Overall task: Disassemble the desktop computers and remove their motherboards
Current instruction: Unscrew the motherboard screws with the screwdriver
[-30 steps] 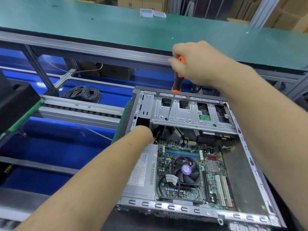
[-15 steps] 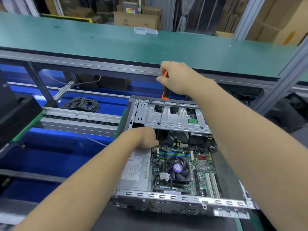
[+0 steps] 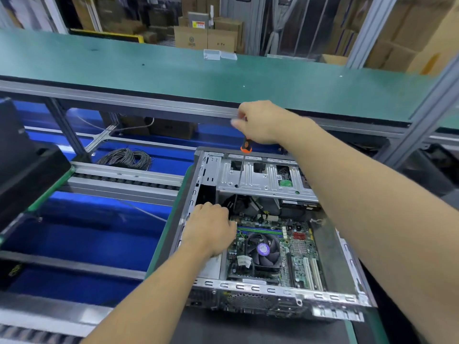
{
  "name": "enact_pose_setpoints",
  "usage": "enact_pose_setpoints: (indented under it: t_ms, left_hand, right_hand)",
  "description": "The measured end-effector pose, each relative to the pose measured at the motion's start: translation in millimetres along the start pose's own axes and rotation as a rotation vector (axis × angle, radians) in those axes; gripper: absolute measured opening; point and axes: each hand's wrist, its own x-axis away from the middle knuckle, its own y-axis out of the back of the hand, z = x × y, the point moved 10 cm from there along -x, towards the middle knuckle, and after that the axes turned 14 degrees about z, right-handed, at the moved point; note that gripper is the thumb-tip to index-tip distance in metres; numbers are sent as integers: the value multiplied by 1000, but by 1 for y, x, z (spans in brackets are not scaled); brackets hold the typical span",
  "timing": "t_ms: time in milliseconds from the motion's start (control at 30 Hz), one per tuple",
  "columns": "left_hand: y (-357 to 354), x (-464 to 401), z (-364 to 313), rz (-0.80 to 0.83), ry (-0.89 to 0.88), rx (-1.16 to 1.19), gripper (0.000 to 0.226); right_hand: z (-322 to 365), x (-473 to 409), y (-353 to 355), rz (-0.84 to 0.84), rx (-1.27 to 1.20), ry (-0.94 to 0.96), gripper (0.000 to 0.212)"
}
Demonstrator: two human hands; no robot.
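With the case open and the motherboard still mounted, the right hand grasps a screwdriver on the drive cage while the left hand, fingers curled, rests inside.

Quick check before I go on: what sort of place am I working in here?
Most likely a factory or recycling line, not an office: a long green workbench over a roller conveyor, stacked cardboard boxes behind, and an opened desktop computer in front.
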Motion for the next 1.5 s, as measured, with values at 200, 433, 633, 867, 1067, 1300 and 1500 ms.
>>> enact_pose_setpoints:
  t_ms: [200, 433, 633, 867, 1067, 1300, 1500]
  left_hand:
    - [1, 1, 3, 0, -4, 69, 34]
    - [3, 6, 5, -2, 39, 130, 29]
    - [4, 8, 5, -13, 64, 130, 28]
    - [5, 7, 3, -23, 56, 109, 28]
    - [4, 7, 2, -30, 54, 85, 27]
    - [4, 5, -2, -18, 32, 36, 27]
    - [3, 5, -1, -21, 34, 33, 27]
  right_hand:
    - [17, -4, 3, 10, 167, -32, 21]
    - [1, 7, 2, 89, 42, -104, 27]
    - [24, 1, -1, 181, 70, -47, 27]
    - [20, 3, 5, 110, 186, -92, 33]
    - [16, 10, 8, 138, 177, -104, 42]
    - [22, 7, 2, 190, 172, -59, 39]
    - [28, 6, -1, 141, 189, -25, 19]
